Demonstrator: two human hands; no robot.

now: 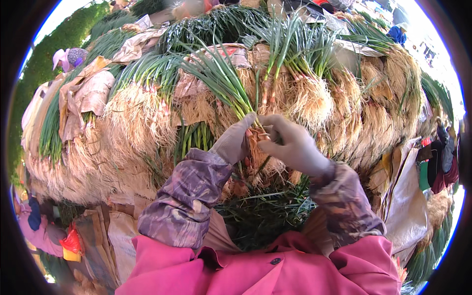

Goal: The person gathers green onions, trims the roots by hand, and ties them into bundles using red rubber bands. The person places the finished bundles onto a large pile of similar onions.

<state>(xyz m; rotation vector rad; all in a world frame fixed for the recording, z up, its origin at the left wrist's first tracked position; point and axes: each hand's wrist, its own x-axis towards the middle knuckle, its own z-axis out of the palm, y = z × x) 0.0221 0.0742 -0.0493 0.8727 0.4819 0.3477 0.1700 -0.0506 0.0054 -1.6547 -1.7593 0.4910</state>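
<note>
My left hand (236, 138), in a pale knit glove, grips a small bunch of green onions (236, 97) low on the stems, leaves pointing up and to the left. Reddish bulbs and tan roots (256, 151) hang below it. My right hand (291, 142), gloved alike, is at the bulbs from the right, its thumb and fingertips close to them; whether they pinch anything is hard to tell. Just beyond the hands, a bunch with bushy pale roots (311, 97) lies on the heap. Another rooted bunch (142, 107) lies to the left.
A long heap of green onions, roots towards me, curves across the view. Brown sacking (86, 92) covers parts of it. Loose leaves (273, 206) lie between my knees. Sacks (407, 199) stand at the right, a red plastic bag (72, 239) lower left. Other people (398, 33) are around the heap.
</note>
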